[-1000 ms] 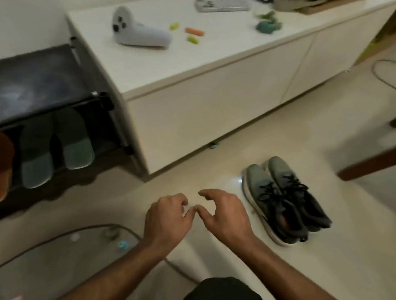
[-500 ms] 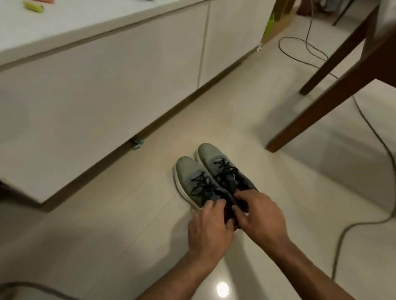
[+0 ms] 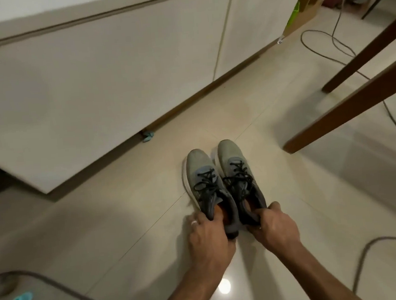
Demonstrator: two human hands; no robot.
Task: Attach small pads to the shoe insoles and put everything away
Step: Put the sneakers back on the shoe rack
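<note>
On the tiled floor [image 3: 127, 227], the left hand [image 3: 209, 237] gripped the left sneaker's [image 3: 207, 187] heel; the right hand [image 3: 277, 228] gripped the right sneaker's [image 3: 239, 177], fingers clenched.

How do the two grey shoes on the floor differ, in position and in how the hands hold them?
The left shoe lies nearer the cabinet; the right shoe lies nearer the chair leg. The right shoe's toe reaches farther from the person than the left shoe's. The left hand grips the left shoe's heel; the right hand grips the right shoe's heel. Both are grey with black laces, side by side, toes pointing away.
</note>
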